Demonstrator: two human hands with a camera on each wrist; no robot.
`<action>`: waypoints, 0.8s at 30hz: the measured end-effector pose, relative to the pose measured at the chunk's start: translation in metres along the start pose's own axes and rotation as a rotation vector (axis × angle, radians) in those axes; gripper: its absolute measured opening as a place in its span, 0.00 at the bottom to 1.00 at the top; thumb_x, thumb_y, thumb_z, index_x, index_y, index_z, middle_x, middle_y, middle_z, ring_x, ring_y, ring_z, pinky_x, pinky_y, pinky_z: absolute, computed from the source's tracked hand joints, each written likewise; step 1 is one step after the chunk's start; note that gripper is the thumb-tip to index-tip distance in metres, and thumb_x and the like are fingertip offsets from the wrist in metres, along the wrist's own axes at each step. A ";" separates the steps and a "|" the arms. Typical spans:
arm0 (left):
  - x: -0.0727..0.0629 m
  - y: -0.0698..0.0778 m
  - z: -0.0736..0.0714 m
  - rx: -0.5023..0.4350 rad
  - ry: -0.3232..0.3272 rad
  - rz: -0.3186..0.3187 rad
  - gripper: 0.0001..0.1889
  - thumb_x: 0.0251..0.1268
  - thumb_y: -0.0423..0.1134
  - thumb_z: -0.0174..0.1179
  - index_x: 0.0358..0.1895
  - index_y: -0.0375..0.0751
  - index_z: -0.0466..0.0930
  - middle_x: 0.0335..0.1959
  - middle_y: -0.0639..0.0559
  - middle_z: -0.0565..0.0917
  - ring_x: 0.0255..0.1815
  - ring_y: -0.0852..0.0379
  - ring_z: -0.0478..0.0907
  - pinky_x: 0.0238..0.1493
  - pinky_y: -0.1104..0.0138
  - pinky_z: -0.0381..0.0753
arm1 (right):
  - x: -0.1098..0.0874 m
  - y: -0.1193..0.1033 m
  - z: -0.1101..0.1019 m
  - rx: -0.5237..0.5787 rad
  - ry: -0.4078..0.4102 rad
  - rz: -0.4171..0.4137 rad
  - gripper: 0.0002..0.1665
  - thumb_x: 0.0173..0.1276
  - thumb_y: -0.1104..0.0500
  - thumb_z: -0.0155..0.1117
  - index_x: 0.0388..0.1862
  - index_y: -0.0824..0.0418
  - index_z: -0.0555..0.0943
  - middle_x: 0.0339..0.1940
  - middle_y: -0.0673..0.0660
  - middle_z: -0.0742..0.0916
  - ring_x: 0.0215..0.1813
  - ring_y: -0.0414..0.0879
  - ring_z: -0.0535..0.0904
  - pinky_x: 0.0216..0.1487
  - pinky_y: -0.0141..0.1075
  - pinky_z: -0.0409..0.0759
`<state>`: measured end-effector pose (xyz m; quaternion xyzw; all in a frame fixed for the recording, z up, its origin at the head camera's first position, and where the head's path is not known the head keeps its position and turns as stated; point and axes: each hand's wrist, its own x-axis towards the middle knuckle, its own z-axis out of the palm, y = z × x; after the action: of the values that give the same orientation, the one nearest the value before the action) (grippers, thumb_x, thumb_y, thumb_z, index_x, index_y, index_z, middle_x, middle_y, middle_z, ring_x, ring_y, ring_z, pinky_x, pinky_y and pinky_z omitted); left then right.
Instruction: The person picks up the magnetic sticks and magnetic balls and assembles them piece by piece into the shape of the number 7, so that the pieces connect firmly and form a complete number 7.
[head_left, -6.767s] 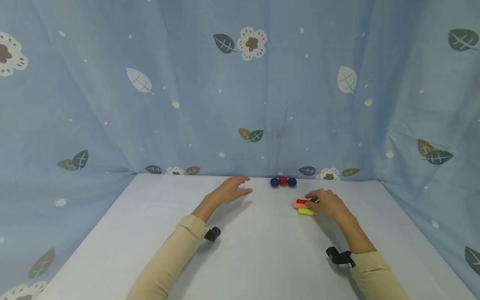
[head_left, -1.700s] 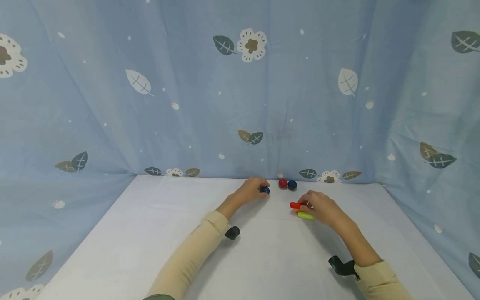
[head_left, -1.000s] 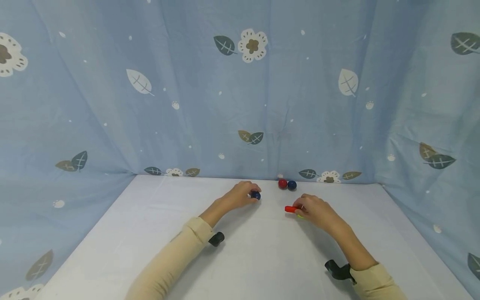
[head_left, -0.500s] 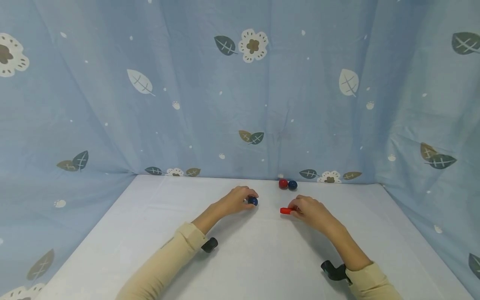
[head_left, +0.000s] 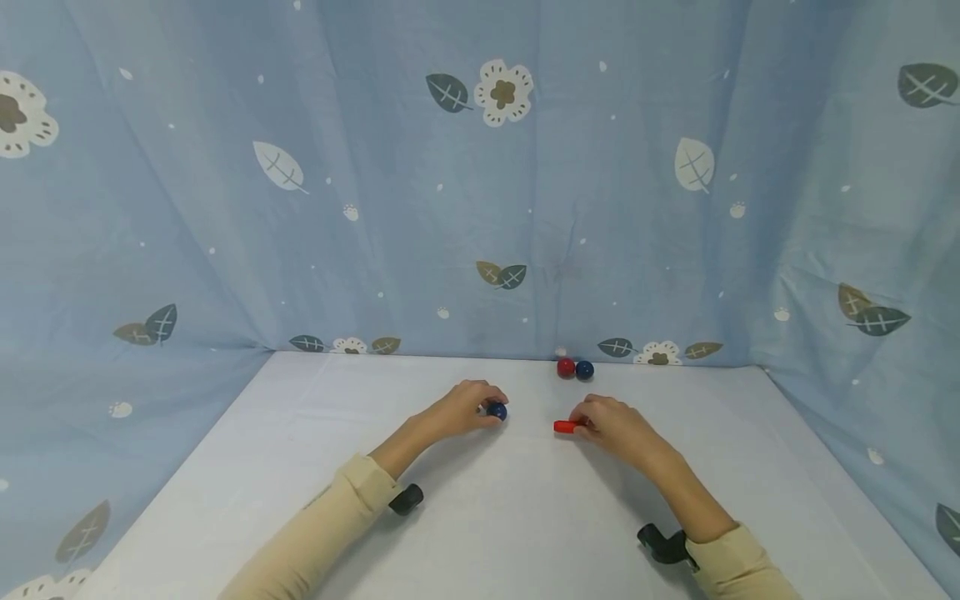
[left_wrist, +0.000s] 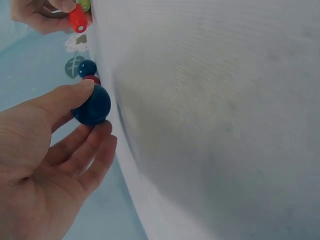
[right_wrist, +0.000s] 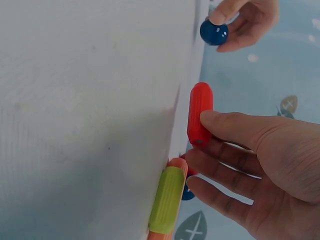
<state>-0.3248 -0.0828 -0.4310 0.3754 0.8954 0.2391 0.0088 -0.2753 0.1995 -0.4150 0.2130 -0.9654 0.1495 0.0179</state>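
My left hand (head_left: 453, 410) pinches a glossy dark blue ball (head_left: 497, 411) between thumb and fingers, over the middle of the white table. To its right, my right hand (head_left: 618, 429) holds a short, ribbed red stick (head_left: 564, 427) with rounded ends, thumb on one side and fingertips on the other. A gap separates the ball from the stick. In the right wrist view, a similar yellow-green stick (right_wrist: 167, 200) lies beside an orange one (right_wrist: 178, 163), below the right fingers. Both are hidden by the right hand in the head view.
At the table's back edge a red ball (head_left: 566, 367) and another dark blue ball (head_left: 585, 370) sit side by side. Behind them hangs a blue curtain (head_left: 412, 233) with leaf and flower prints. The white tabletop (head_left: 510, 525) stretches toward me.
The left hand took the leftmost blue ball from the row and carried it left and nearer. The right hand picked up the red stick and brought it left, away from the other sticks.
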 end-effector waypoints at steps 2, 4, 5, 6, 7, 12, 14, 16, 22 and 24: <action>-0.002 -0.002 0.000 -0.006 0.003 0.003 0.16 0.63 0.35 0.67 0.53 0.36 0.82 0.46 0.46 0.85 0.46 0.54 0.83 0.47 0.64 0.84 | 0.000 -0.001 0.001 0.000 0.002 -0.005 0.09 0.59 0.63 0.73 0.40 0.59 0.87 0.33 0.50 0.84 0.34 0.41 0.77 0.44 0.40 0.84; -0.004 -0.003 0.001 -0.010 0.005 0.004 0.16 0.63 0.36 0.67 0.53 0.36 0.82 0.46 0.46 0.85 0.46 0.55 0.83 0.47 0.65 0.84 | 0.000 -0.001 0.002 0.000 0.002 -0.005 0.09 0.59 0.62 0.73 0.40 0.58 0.87 0.33 0.49 0.84 0.35 0.41 0.77 0.44 0.40 0.84; -0.005 -0.004 0.000 -0.012 0.005 0.000 0.17 0.63 0.36 0.67 0.53 0.36 0.82 0.46 0.47 0.85 0.46 0.55 0.83 0.47 0.66 0.84 | 0.001 -0.001 0.003 0.001 0.002 -0.004 0.09 0.60 0.62 0.73 0.40 0.58 0.87 0.33 0.49 0.84 0.35 0.40 0.77 0.44 0.39 0.84; -0.007 -0.004 0.000 -0.014 0.005 -0.004 0.17 0.63 0.36 0.67 0.53 0.36 0.82 0.46 0.47 0.86 0.46 0.56 0.83 0.46 0.67 0.84 | 0.001 -0.002 0.004 0.002 0.000 -0.005 0.08 0.60 0.62 0.73 0.40 0.58 0.87 0.34 0.49 0.84 0.35 0.40 0.77 0.44 0.39 0.84; -0.008 -0.005 0.000 -0.019 0.003 -0.010 0.17 0.62 0.37 0.67 0.54 0.36 0.82 0.47 0.47 0.86 0.46 0.56 0.83 0.46 0.67 0.84 | 0.001 -0.002 0.004 0.000 -0.001 -0.006 0.08 0.60 0.62 0.73 0.40 0.58 0.87 0.34 0.49 0.84 0.35 0.40 0.77 0.44 0.39 0.84; -0.014 -0.006 -0.001 -0.069 0.013 -0.050 0.18 0.62 0.37 0.67 0.54 0.37 0.82 0.48 0.48 0.85 0.47 0.56 0.83 0.46 0.67 0.84 | 0.001 -0.006 0.004 0.005 -0.008 -0.012 0.09 0.60 0.62 0.73 0.41 0.58 0.87 0.34 0.50 0.84 0.35 0.40 0.77 0.45 0.39 0.84; -0.017 -0.006 -0.001 -0.090 0.018 -0.061 0.18 0.62 0.37 0.67 0.54 0.37 0.82 0.48 0.48 0.85 0.47 0.55 0.83 0.46 0.66 0.84 | 0.002 -0.007 0.005 0.010 -0.008 -0.011 0.09 0.60 0.62 0.73 0.41 0.58 0.87 0.34 0.50 0.84 0.35 0.40 0.77 0.45 0.39 0.84; -0.019 -0.007 -0.001 -0.102 0.019 -0.063 0.18 0.62 0.37 0.67 0.54 0.36 0.82 0.48 0.47 0.85 0.47 0.54 0.82 0.46 0.65 0.84 | 0.003 -0.009 0.006 0.014 -0.009 -0.005 0.09 0.60 0.62 0.72 0.41 0.58 0.87 0.34 0.49 0.84 0.36 0.40 0.77 0.45 0.39 0.84; -0.026 -0.011 0.000 -0.125 0.033 -0.048 0.17 0.61 0.35 0.67 0.53 0.35 0.82 0.47 0.45 0.86 0.45 0.53 0.83 0.45 0.66 0.85 | 0.005 -0.012 0.006 0.015 -0.007 -0.020 0.09 0.60 0.62 0.73 0.41 0.58 0.87 0.35 0.50 0.85 0.36 0.41 0.77 0.45 0.40 0.84; -0.027 -0.013 0.000 -0.130 0.037 -0.059 0.18 0.61 0.36 0.68 0.54 0.36 0.82 0.47 0.46 0.86 0.45 0.54 0.83 0.45 0.67 0.85 | 0.005 -0.013 0.007 0.023 -0.005 -0.026 0.09 0.60 0.62 0.72 0.41 0.59 0.87 0.34 0.50 0.84 0.36 0.41 0.77 0.45 0.39 0.84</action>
<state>-0.3139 -0.1089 -0.4411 0.3432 0.8886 0.3033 0.0237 -0.2746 0.1842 -0.4171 0.2259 -0.9608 0.1600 0.0150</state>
